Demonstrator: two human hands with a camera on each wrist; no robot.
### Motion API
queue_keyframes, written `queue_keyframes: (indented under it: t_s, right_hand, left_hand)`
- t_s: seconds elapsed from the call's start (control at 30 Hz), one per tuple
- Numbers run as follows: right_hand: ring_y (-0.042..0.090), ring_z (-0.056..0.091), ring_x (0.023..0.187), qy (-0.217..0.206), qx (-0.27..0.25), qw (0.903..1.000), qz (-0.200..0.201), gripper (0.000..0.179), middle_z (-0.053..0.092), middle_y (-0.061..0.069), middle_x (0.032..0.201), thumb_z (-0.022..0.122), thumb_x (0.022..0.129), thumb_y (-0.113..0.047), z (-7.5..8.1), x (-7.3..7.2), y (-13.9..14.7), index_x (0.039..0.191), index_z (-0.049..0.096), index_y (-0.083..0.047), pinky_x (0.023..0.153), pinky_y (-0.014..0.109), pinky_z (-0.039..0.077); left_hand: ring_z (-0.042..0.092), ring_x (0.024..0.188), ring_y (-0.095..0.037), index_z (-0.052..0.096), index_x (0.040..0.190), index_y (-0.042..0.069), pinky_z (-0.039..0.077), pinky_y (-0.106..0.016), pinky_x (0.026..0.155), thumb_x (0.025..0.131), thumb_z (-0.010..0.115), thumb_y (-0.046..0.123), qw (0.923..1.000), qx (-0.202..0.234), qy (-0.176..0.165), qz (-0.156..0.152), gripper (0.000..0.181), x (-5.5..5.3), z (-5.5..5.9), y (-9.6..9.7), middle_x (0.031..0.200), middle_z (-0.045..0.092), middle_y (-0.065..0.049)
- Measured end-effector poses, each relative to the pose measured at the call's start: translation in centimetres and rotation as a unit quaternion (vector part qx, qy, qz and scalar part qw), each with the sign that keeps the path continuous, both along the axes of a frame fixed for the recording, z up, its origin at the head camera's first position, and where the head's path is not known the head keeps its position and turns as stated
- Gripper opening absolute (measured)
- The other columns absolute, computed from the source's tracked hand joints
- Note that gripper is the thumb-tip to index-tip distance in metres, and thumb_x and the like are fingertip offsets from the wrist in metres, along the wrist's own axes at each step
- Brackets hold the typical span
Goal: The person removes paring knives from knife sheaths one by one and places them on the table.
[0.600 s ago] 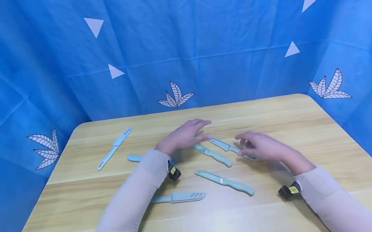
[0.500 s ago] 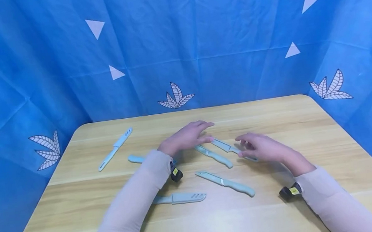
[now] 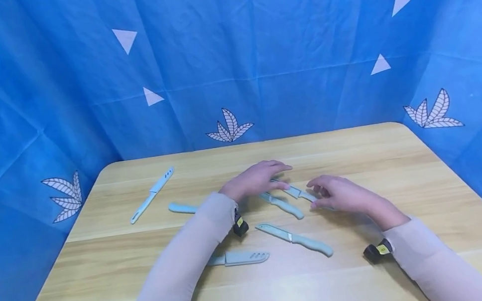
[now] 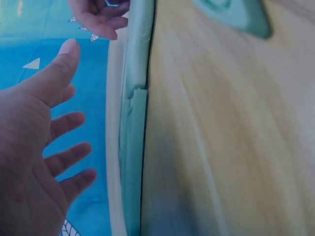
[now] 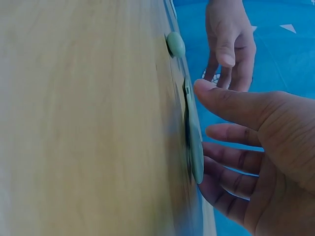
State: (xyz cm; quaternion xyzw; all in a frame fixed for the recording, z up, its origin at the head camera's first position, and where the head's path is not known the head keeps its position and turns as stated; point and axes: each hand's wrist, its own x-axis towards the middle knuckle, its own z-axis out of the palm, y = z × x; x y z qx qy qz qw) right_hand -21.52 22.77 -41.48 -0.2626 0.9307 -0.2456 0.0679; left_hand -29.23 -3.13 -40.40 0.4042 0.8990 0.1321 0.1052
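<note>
- Reading the head view as a clock over the tabletop (image 3: 401,276), twelve at the far edge, I find the right wrist camera (image 3: 376,251) at four; its yellow label is too small for me to read.
- At seven lies a pale-green slotted knife (image 3: 246,257), handle end hidden by the left sleeve (image 3: 182,263).
- At five, a slimmer knife (image 3: 294,240) slants, handle toward four.
- Near the centre I see the left wrist camera (image 3: 240,226), its yellow label equally illegible to me.
- At nine to ten, a pale-blue handle (image 3: 182,208) pokes out from behind that sleeve.
- Toward one, a diagonal knife (image 3: 287,207) runs under my left hand's side.
- Toward two, the right hand (image 3: 343,193) is loosely curved, fingers apart, beside the handle of another knife (image 3: 293,191); I cannot tell whether they touch.
- At twelve, the left hand (image 3: 258,178) hovers palm-down, fingers spread, holding nothing.
- At ten, well apart, lies a pale-blue knife (image 3: 151,195).
- Beyond hangs a blue curtain (image 3: 290,39) with white triangles and leaves.
</note>
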Motion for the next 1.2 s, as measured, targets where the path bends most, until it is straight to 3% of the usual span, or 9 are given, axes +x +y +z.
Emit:
queue_keyframes:
  t_s: [0.37, 0.57, 0.73, 1.2]
  right_hand:
    - [0.015, 0.057, 0.086, -0.016, 0.005, 0.9999, 0.001, 0.048, 0.061, -0.003, 0.095, 0.080, 0.080, -0.038, 0.1, -0.5, -0.3, 0.117, 0.065, -0.010, 0.080, 0.038, 0.052]
    - [0.015, 0.056, 0.083, -0.035, -0.007, 0.9994, -0.003, 0.040, 0.061, -0.003, 0.092, 0.082, 0.079, -0.030, 0.0, -0.7, -0.2, 0.110, 0.066, -0.009, 0.077, 0.036, 0.052]
    - [0.014, 0.057, 0.080, -0.045, -0.016, 0.9988, -0.009, 0.031, 0.061, -0.003, 0.088, 0.081, 0.081, -0.024, 0.0, -0.8, 0.0, 0.104, 0.066, -0.010, 0.074, 0.034, 0.052]
    - [0.013, 0.055, 0.073, -0.034, -0.021, 0.9990, -0.020, 0.019, 0.060, -0.004, 0.079, 0.077, 0.081, -0.015, -0.9, -0.5, 0.2, 0.095, 0.064, -0.009, 0.069, 0.032, 0.052]
  left_hand:
    - [0.034, 0.140, -0.020, 0.043, 0.148, 0.016, 0.024, -0.032, 0.119, 0.087, 0.067, 0.052, 0.9996, -0.015, -0.012, -0.019, 0.075, -0.7, -0.3, 0.9, 0.151, 0.042, -0.003]
    - [0.040, 0.136, -0.020, 0.055, 0.140, 0.013, 0.026, -0.029, 0.117, 0.090, 0.069, 0.040, 0.9987, -0.026, 0.002, -0.045, 0.059, -1.4, -0.9, 0.7, 0.145, 0.049, -0.004]
    - [0.044, 0.133, -0.020, 0.064, 0.130, 0.016, 0.029, -0.029, 0.116, 0.092, 0.069, 0.033, 0.9987, -0.014, 0.010, -0.047, 0.042, -1.6, -1.3, 0.6, 0.141, 0.054, -0.003]
    - [0.049, 0.128, -0.018, 0.069, 0.117, 0.012, 0.035, -0.025, 0.111, 0.094, 0.068, 0.025, 0.9987, -0.008, -0.020, -0.046, 0.026, -1.0, -1.5, 1.5, 0.136, 0.058, -0.005]
